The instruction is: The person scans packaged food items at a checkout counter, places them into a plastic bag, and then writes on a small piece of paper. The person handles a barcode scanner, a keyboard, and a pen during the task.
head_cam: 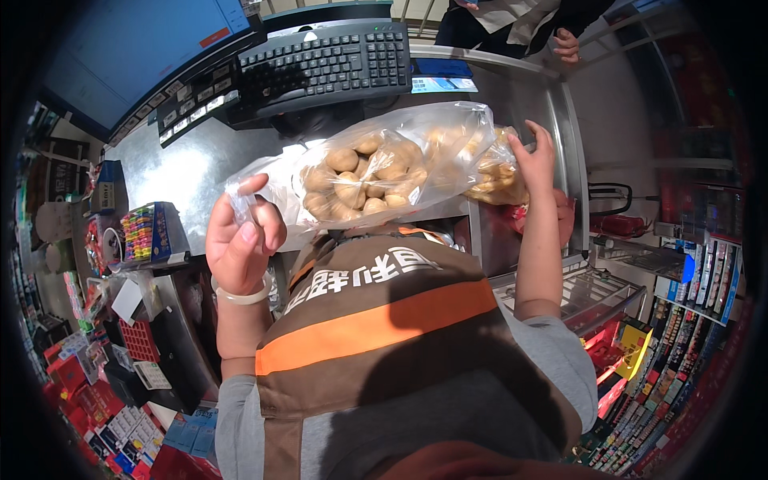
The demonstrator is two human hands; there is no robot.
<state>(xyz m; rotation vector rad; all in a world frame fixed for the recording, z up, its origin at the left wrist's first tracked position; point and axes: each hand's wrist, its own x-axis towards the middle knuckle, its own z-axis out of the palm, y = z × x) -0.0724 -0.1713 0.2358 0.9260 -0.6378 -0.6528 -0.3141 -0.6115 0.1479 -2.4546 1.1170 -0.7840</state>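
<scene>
A large clear plastic bag [462, 117] lies across the metal counter in front of me. Inside it sits a knotted clear bag of round, tan potatoes [343, 161]. My left hand [246, 231] grips a gathered end of the large bag, which loops over its fingers. At the large bag's right end is another clear bag of yellowish produce [497, 180], partly under its film; the exact kind is unclear. My right hand [537, 157] touches the upper right side of this produce bag with thumb and finger spread. Whether its hidden fingers grip the film does not show.
Beyond the bags stand a black keyboard [324, 63] and a monitor [150, 54]. A person's hand [566, 45] shows across the counter [198, 210]. At left is a box of colourful packets [147, 231]. A reddish item [561, 219] lies behind my right forearm, beside the counter's raised metal edge [576, 150].
</scene>
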